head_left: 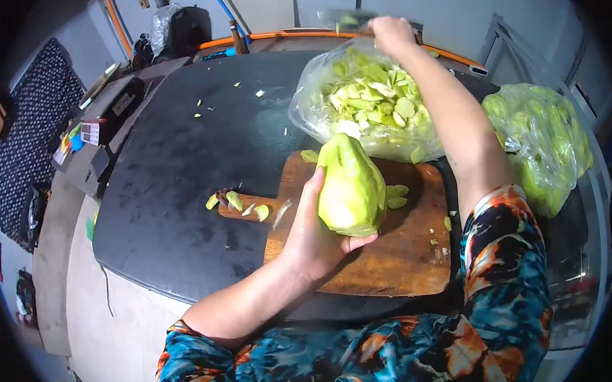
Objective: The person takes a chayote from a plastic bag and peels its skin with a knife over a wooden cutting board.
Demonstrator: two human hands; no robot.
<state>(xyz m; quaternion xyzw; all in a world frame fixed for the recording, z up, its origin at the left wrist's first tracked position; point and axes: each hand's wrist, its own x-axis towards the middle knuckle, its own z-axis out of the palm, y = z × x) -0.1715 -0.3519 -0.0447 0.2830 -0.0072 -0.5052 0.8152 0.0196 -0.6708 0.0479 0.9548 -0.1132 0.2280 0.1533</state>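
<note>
My left hand (311, 225) cups a pale green, pear-shaped fruit (350, 186) from below, its narrow end pointing away from me. The fruit's surface looks pared, with flat facets and a flat near end. Beneath it lies a wooden cutting board (412, 264) with its handle to the left. My right hand (393, 34) is closed and raised above the far side of a clear plastic bag (313, 113) full of green peelings (375, 98). A motion-smeared, wide grey blade, apparently a knife (330, 18), extends from that fist, with something green on it.
Peel scraps (396, 195) lie on the board, along its handle and on the dark table (184, 165). At the right stands another clear bag (541, 133) with lumpy green contents. A side ledge (82, 147) at the left holds assorted items. An orange pipe (279, 35) runs behind the table.
</note>
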